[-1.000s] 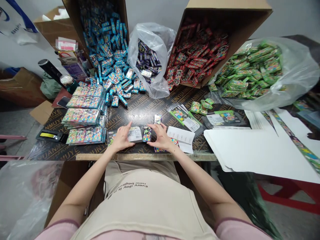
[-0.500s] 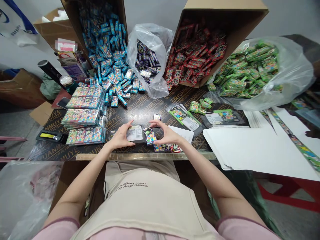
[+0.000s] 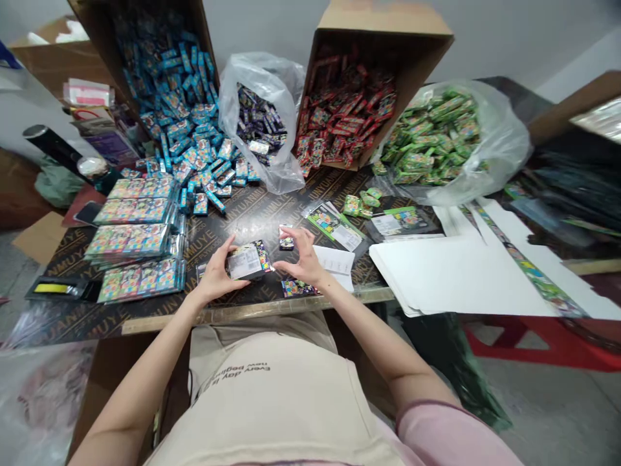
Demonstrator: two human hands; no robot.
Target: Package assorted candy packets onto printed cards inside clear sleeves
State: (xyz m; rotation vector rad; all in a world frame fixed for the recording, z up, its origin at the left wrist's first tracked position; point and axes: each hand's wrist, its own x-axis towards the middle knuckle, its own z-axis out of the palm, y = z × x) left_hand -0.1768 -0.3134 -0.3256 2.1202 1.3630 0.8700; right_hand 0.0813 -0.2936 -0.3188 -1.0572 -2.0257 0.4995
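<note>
A small flat packet (image 3: pixel 245 260), with a white label and a colourful dark-edged right end, lies near the table's front edge. My left hand (image 3: pixel 217 272) curves around the packet's left side, thumb at its near edge and fingers at its far edge. To the right of the packet is my right hand (image 3: pixel 305 260), thumb and fingers spread apart with nothing visible between them. Its fingertips reach over a small dark purple box (image 3: pixel 286 241). More purple boxes (image 3: pixel 297 288) lie below the right wrist, partly covered by it.
Stacked multicolour packs (image 3: pixel 138 281) stand at left. Behind are loose blue boxes (image 3: pixel 194 142), a plastic bag (image 3: pixel 286 171) of purple boxes, a carton (image 3: pixel 388 19) of red ones and a bag of green packs (image 3: pixel 436 139). White sheets (image 3: pixel 466 272) cover the right side.
My right hand has let go of the small purple box, which now appears to sit at the packet's right end. The view has shifted to the right.
</note>
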